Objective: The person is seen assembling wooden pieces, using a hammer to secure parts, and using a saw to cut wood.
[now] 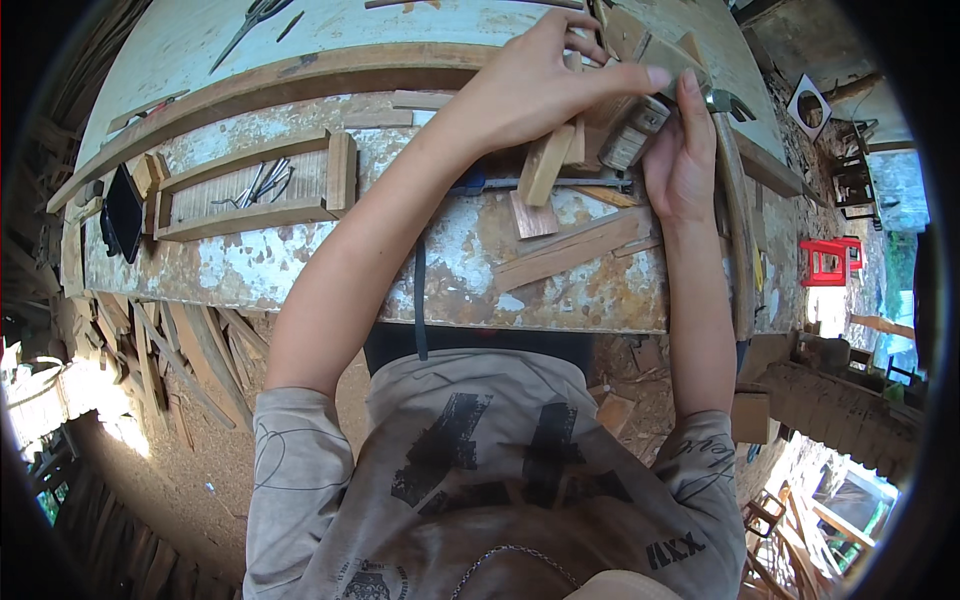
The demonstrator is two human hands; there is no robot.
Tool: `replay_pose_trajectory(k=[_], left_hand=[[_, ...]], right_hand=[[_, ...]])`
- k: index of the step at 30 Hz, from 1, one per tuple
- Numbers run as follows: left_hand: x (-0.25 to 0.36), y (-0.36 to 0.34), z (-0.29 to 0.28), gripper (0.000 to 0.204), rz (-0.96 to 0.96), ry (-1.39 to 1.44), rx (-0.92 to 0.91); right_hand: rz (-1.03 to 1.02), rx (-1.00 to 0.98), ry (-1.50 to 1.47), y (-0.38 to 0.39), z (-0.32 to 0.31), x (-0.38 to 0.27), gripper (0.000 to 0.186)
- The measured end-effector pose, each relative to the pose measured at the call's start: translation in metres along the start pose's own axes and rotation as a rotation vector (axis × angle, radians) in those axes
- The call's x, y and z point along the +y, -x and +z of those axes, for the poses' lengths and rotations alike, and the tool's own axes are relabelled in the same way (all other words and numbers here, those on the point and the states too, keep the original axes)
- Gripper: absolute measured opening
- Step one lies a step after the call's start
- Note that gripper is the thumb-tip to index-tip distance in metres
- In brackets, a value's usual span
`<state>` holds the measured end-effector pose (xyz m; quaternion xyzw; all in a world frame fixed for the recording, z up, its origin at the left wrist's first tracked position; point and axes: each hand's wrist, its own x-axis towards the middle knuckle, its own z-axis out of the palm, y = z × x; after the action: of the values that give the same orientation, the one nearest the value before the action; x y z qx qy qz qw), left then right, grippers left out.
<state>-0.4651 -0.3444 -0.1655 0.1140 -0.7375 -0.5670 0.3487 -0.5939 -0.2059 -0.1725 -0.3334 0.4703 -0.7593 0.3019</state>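
My left hand reaches across the worn workbench and pinches a small light wooden piece between thumb and fingers. My right hand comes up from below, and its fingers press a small block with a ridged grey end just under that piece. Short wood offcuts lie beneath both hands. A hammer with a long wooden handle lies right beside my right hand, its metal head near my fingertips.
A shallow wooden tray holds several nails at the left. A black phone leans at the bench's left end. Scissors lie at the far side. A flat slat and a metal bar lie near the front edge. A red stool stands to the right.
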Motion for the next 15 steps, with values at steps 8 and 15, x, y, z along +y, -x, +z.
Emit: replay_pose_trajectory(k=[8,15], left_hand=[[0.005,-0.003,-0.009,0.053,-0.237,0.041,-0.223],[-0.001,-0.004,-0.008,0.041,-0.243,0.073,-0.237]], right_hand=[[-0.038,0.041,0.006,0.003,0.004,-0.006,0.050],[-0.033,0.026,-0.015,0.003,-0.001,-0.005,0.051]])
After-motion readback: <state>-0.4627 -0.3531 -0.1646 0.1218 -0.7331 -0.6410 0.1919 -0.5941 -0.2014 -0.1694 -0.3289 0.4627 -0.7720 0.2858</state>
